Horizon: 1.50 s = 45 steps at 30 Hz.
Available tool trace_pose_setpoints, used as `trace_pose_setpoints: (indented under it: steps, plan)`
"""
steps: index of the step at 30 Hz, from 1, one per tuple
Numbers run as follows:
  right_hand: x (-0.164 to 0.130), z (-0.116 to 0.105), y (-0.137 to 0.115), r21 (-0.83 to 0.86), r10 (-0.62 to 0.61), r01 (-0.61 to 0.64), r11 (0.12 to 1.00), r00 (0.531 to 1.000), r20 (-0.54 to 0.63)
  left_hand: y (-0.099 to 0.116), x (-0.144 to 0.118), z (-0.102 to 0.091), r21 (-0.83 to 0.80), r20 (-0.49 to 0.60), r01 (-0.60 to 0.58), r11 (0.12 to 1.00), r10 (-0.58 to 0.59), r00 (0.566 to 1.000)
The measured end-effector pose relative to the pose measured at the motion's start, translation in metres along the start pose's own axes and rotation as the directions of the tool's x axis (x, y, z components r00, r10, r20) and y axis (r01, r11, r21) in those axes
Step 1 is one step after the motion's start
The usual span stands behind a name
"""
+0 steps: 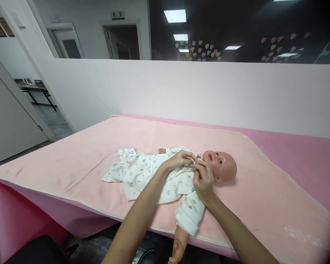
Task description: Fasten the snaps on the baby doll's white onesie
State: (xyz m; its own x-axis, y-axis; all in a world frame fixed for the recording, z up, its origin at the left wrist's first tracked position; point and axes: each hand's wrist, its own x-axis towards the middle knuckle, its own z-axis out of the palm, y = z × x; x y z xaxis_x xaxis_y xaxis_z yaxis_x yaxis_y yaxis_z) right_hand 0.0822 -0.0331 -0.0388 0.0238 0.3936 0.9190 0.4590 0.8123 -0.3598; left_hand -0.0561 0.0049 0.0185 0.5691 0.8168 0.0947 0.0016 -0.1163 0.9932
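A doorway [30, 99] opens far to the left of the fingers, beyond the pink blanket [71, 161] that covers the table. On that blanket, left of both hands, the printed white romper [137, 170] trails out flat where the baby doll [181, 172] lies on its back. The left hand [178, 160] sits on the doll's upper chest, fingers curled narrow and pinching the romper's fabric near the collar. Touching it, just to the right, the right hand [203, 179] pinches the same neckline, fingers bunched close together. Right of the fingertips lies the doll's bare head [221, 166]. Below the right wrist one sleeved doll arm [185, 223] hangs over the table edge.
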Motion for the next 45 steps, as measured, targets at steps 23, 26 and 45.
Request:
trace_pose_setpoints:
  steps: [23, 26, 45]
  plan:
    - [0.0007, 0.0039, 0.0017, -0.065, -0.045, 0.046, 0.997, 0.999, 0.012, -0.0006, 0.0014, 0.0015, 0.043, -0.075, -0.051, 0.998, 0.054, 0.996]
    - [0.0011, 0.0048, 0.0021, -0.073, -0.048, 0.048, 0.996, 0.999, -0.002, -0.0032, 0.0017, -0.0003, 0.046, -0.075, -0.041, 0.998, 0.045, 0.996]
    - [0.0039, 0.0017, -0.0011, -0.081, -0.044, 0.042, 0.996, 0.999, -0.024, 0.0024, -0.0036, -0.0017, -0.060, 0.011, -0.006, 0.998, 0.007, 1.000]
